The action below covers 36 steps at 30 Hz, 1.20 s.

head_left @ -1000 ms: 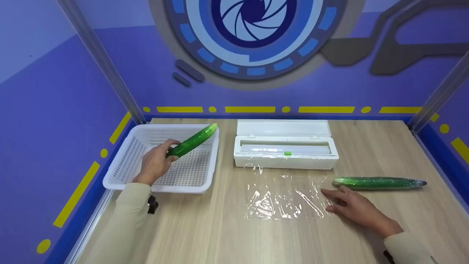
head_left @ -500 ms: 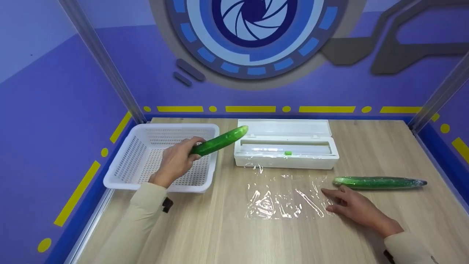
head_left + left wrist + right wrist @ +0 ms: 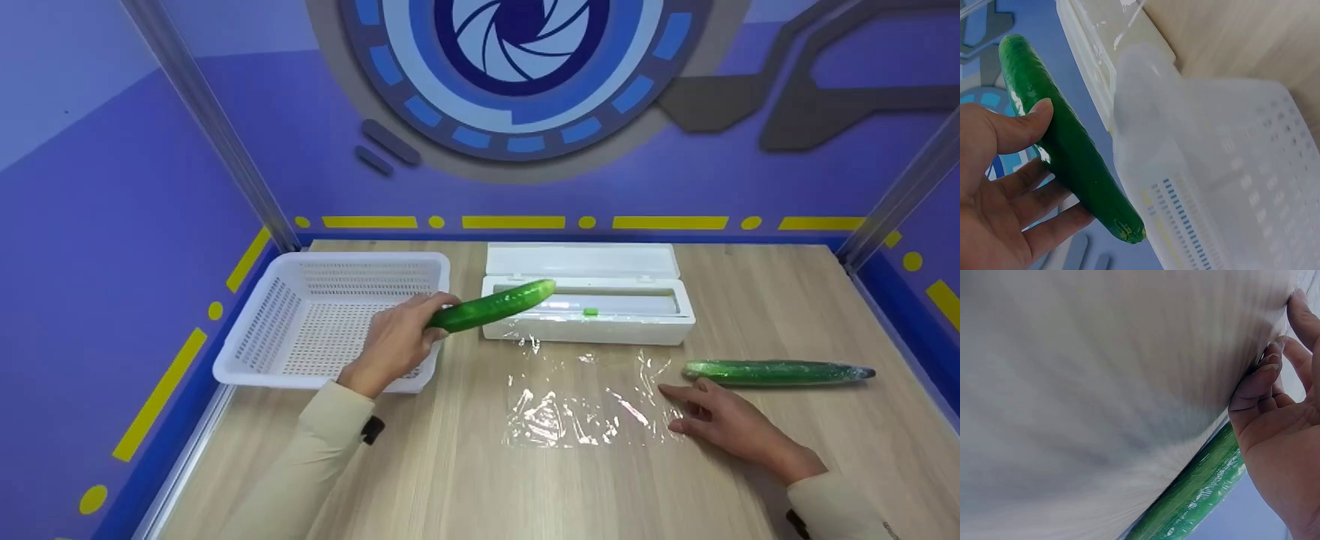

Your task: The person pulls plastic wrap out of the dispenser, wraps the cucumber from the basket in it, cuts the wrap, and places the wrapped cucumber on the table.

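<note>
My left hand (image 3: 401,339) grips a green cucumber (image 3: 495,306) by one end, thumb on one side and fingers on the other. In the left wrist view the cucumber (image 3: 1067,135) slants across the palm. It is held in the air between the basket and the white cling film box (image 3: 589,330). A sheet of clear cling film (image 3: 585,409) lies drawn out on the table in front of that box. At the sheet's right edge my right hand (image 3: 731,424) rests with index finger and thumb apart, fingertips at the film. Just beyond it lies a second cucumber (image 3: 780,373), wrapped in film.
On the left stands a white perforated plastic basket (image 3: 247,375) with nothing in it. The box's lid (image 3: 581,261) is flipped back, and a green cutter slider (image 3: 591,311) sits on its front edge. Blue and purple panels (image 3: 247,142) enclose the wooden table (image 3: 465,480).
My left hand has carried the cucumber rightward, from over the basket to the front of the cling film box. The right hand has stayed at the film's edge.
</note>
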### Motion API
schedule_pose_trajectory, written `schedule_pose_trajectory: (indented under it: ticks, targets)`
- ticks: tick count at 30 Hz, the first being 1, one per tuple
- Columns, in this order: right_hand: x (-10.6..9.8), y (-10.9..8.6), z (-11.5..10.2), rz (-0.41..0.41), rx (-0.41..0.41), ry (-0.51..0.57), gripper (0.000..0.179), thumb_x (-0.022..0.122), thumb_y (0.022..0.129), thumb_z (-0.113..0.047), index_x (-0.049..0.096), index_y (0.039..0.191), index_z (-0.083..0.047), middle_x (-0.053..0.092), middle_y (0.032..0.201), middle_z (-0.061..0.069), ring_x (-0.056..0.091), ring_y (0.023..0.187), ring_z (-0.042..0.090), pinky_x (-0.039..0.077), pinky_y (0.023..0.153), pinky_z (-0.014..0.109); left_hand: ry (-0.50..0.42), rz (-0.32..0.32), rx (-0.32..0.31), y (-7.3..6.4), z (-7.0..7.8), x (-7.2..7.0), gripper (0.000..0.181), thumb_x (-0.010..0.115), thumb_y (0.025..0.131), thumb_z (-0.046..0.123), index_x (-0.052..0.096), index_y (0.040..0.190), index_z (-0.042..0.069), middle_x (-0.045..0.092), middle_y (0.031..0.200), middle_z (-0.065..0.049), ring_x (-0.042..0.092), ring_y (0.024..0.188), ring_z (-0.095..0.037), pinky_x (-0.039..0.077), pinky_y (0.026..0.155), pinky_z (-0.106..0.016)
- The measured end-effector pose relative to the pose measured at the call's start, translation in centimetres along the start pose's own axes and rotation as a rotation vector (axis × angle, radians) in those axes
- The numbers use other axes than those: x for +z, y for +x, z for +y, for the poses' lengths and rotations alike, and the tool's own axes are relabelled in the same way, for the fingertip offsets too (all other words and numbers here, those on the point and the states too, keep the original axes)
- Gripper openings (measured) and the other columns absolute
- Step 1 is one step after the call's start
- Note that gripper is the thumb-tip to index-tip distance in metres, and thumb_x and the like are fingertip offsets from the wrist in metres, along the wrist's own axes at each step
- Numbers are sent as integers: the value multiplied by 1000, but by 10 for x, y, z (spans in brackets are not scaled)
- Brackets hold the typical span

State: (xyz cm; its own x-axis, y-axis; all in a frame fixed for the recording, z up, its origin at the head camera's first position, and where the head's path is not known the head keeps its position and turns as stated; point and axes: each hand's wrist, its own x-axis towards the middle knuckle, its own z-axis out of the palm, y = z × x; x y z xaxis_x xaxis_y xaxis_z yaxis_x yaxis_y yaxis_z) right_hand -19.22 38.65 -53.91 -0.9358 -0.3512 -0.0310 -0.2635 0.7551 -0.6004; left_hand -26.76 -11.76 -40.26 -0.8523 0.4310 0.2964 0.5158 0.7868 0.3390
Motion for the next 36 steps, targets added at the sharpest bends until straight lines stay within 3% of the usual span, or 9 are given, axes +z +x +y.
schedule_pose_trajectory:
  ticks: [9, 15, 22, 26, 36]
  targets:
    - [0, 1, -1, -5, 39, -12, 61, 80, 95, -41, 65, 148, -16, 50, 96, -2, 48, 87, 15, 40, 71, 28, -46, -72, 56, 5, 31, 22, 45, 79, 96, 13, 68, 137, 26, 73, 120, -3, 68, 100, -22, 54, 83, -45]
    - [0, 2, -1, 5, 17, -15, 60, 80, 95, -40, 65, 147, -14, 50, 95, -2, 47, 85, 14, 39, 68, 28, -45, -111, 103, 11, 49, 37, 45, 78, 96, 15, 67, 138, 27, 74, 116, -3, 68, 98, -21, 54, 84, -42]
    - [1, 0, 0, 10, -8, -18, 61, 80, 94, -41, 66, 147, -15, 51, 97, -3, 48, 87, 13, 40, 71, 29, -57, -162, 168, 15, 69, 55, 46, 79, 96, 12, 67, 138, 24, 72, 130, 0, 68, 112, -20, 54, 94, -40]
    - [1, 0, 1, 6, -7, -23, 62, 80, 94, -44, 65, 147, -15, 52, 98, -3, 48, 88, 14, 40, 72, 29, -45, -178, 200, 18, 79, 66, 47, 80, 94, 12, 68, 138, 22, 72, 127, 0, 69, 109, -19, 55, 93, -38]
    - [1, 1, 1, 10, 12, -35, 63, 81, 93, -44, 65, 147, -14, 54, 100, -2, 49, 88, 15, 40, 71, 30, -2, -253, 218, 21, 98, 94, 53, 84, 91, 12, 67, 139, 25, 73, 126, 1, 68, 109, -17, 53, 91, -33]
